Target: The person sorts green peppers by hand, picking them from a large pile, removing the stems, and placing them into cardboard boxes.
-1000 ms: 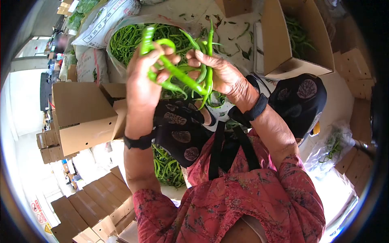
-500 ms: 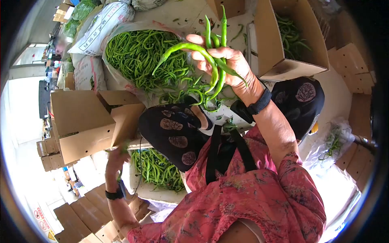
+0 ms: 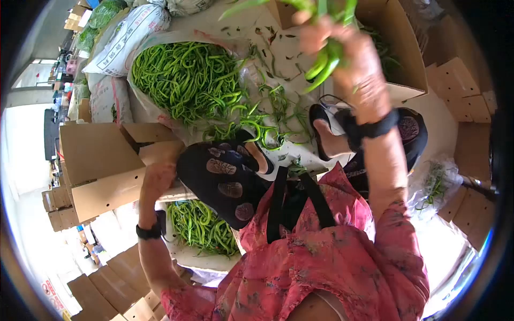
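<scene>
Several long green chili peppers (image 3: pixel 325 63) are gripped in my right hand (image 3: pixel 357 59), raised at the upper right beside an open cardboard box (image 3: pixel 402 32) that has more peppers inside. The hand is smeared by motion, and peppers stick out on both sides of its fingers. On the other side, my left hand (image 3: pixel 160 179) is at the flap of a second cardboard box (image 3: pixel 99 152). Its fingers are blurred and partly lost against the cardboard. Below that hand lies a pile of green peppers (image 3: pixel 202 229) in a light container.
A large open plastic bag of green peppers (image 3: pixel 184 80) lies ahead, with loose peppers (image 3: pixel 278 109) spilled on the floor near my feet. White printed sacks (image 3: pixel 126 40) are stacked at the upper left. A clear bag (image 3: pixel 436 184) with greens sits at the right.
My right hand has moved up and right with the peppers, toward the right-hand box. My left hand has risen from above the lower pepper pile to the left box's flap.
</scene>
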